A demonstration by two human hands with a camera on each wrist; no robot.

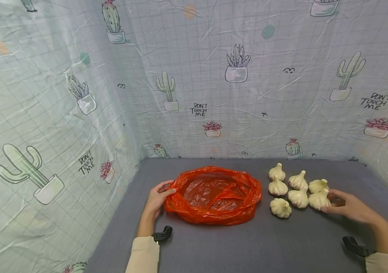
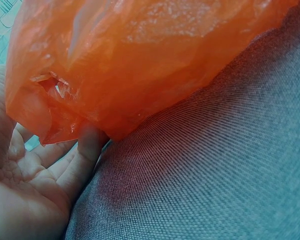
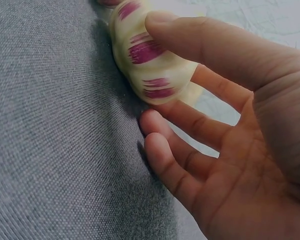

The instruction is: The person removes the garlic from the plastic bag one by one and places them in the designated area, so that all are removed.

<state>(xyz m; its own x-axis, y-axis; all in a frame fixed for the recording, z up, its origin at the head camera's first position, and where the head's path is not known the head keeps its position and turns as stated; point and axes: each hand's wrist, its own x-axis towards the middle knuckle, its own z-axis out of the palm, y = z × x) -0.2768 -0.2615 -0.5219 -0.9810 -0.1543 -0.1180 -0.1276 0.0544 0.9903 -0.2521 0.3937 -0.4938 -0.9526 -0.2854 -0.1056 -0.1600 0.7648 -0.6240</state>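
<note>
A red-orange plastic bag point(image 1: 211, 218) lies with its mouth spread wide on the grey table. My left hand point(image 1: 158, 199) holds the bag's left rim, thumb over the edge and fingers outside it. In the left wrist view, fingers point(image 2: 87, 150) touch the underside of the bag point(image 2: 140, 65), which has a small hole there. Right of the bag, several garlic bulbs point(image 1: 298, 197) sit in a loose cluster. At the cluster's right side, my right hand point(image 1: 351, 206) grips a garlic bulb point(image 1: 319, 200) between thumb and fingers. Purple streaks mark this bulb point(image 3: 147, 55) in the right wrist view.
The grey table point(image 1: 221, 250) is bounded at the back and left by a hanging cactus-print sheet point(image 1: 194, 76). One garlic bulb point(image 1: 281, 208) lies at the cluster's near left, close to the bag. Black wrist devices point(image 1: 163, 234) are worn on both arms.
</note>
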